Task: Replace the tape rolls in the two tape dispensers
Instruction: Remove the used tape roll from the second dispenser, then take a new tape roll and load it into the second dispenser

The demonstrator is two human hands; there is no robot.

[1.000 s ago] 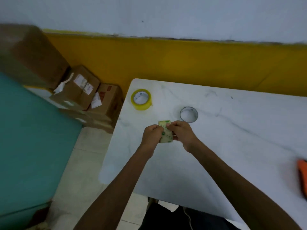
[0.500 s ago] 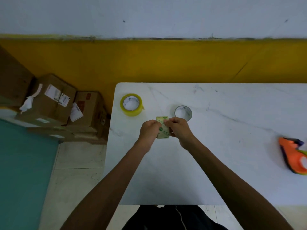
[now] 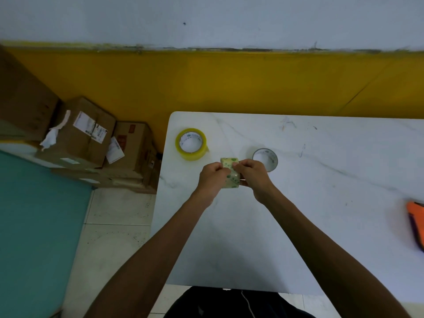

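Head view shows both hands meeting above the white desk point(image 3: 298, 226) on one roll of clear tape point(image 3: 231, 174) with green print, held on its edge; the left hand point(image 3: 212, 177) has its grip closed around the roll's left side, and the right hand point(image 3: 253, 177) pinches the roll's upper edge with fingertips point(image 3: 236, 167) pressed together; whether a loose tape end is between them cannot be told. Just behind the right hand a thin grey ring, an almost empty core point(image 3: 265, 158), lies flat on the desk; further left, near the desk's corner, lies a full yellow tape roll point(image 3: 191, 144). At the right edge an orange dispenser point(image 3: 416, 220) is partly cut off. Cardboard boxes point(image 3: 91, 136) stand on the floor to the left, against the yellow wall.
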